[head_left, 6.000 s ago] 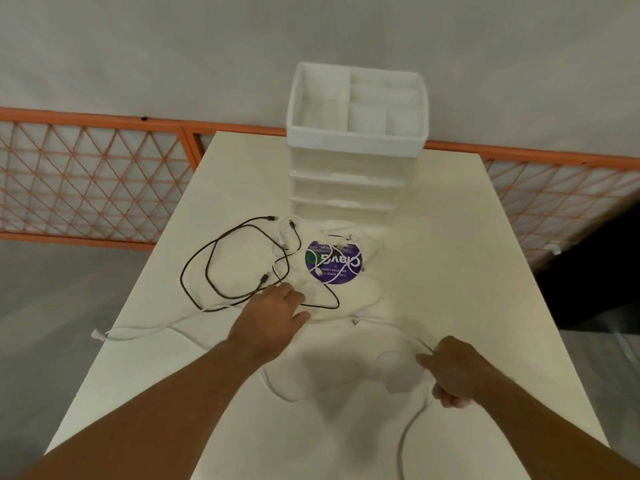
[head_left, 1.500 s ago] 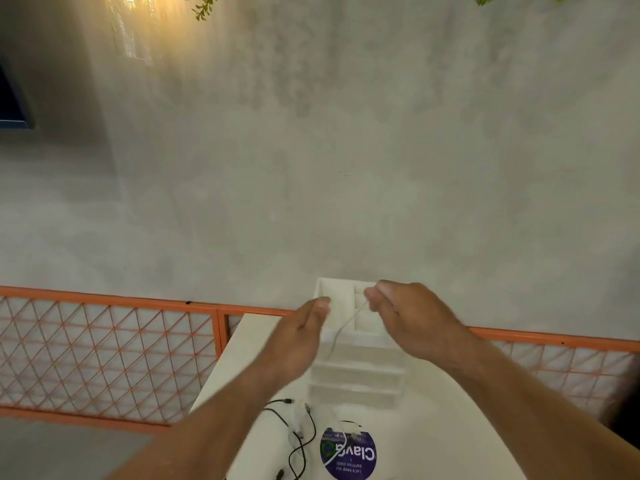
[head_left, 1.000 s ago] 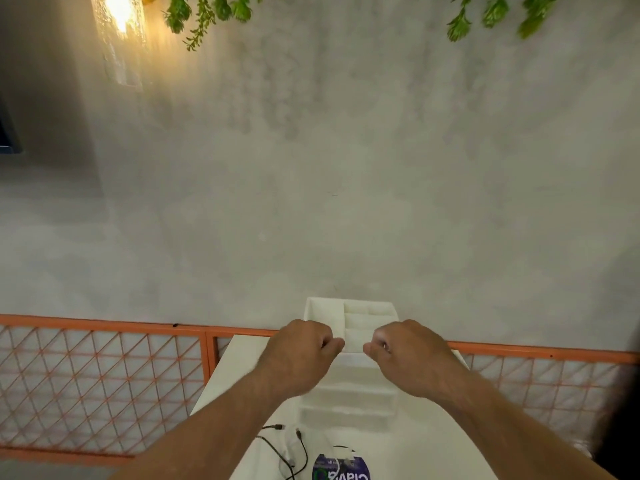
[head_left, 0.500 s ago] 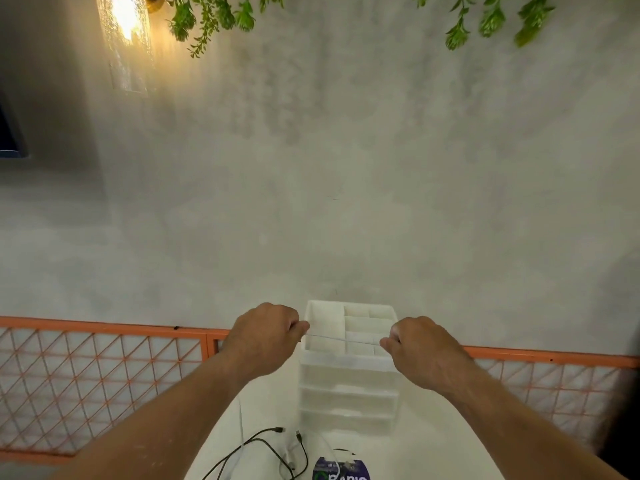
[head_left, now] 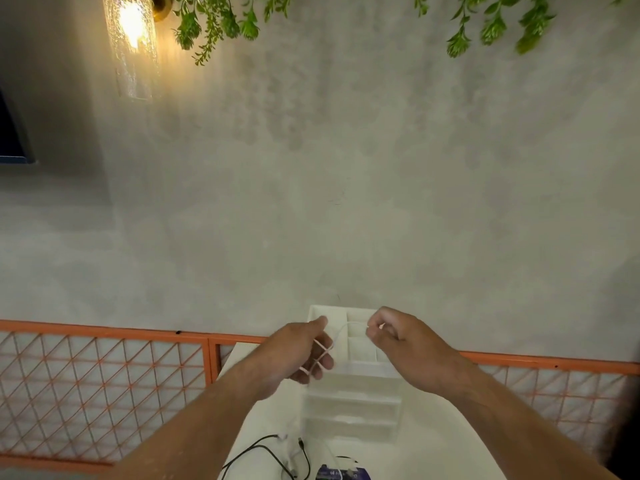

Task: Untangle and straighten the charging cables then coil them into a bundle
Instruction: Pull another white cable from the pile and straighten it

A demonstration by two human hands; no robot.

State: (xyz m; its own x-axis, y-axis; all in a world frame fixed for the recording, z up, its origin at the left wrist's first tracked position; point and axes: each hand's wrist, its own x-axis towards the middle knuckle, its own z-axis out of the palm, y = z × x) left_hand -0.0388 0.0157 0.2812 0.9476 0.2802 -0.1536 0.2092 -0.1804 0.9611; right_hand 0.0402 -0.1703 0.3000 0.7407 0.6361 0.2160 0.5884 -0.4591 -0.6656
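Observation:
A thin white charging cable (head_left: 341,331) arcs between my two raised hands, in front of the white drawer unit. My left hand (head_left: 300,351) has loops of this cable wound across its fingers. The cable's other part is pinched in the fingertips of my right hand (head_left: 401,337). A length of white cable hangs down from my left hand toward the table. A black cable (head_left: 266,452) lies loose on the white table (head_left: 440,445) below, with its plug ends near the drawer unit's base.
A white plastic drawer unit (head_left: 353,386) with an open compartmented top stands at the table's far end. A purple round sticker (head_left: 341,474) shows at the bottom edge. An orange mesh fence (head_left: 104,382) runs behind, before a grey wall with a lit lamp (head_left: 131,43).
My hands came together from holding the white cable taut. The left hand turned and now has cable loops across its fingers; the cable between the hands is slack and arched.

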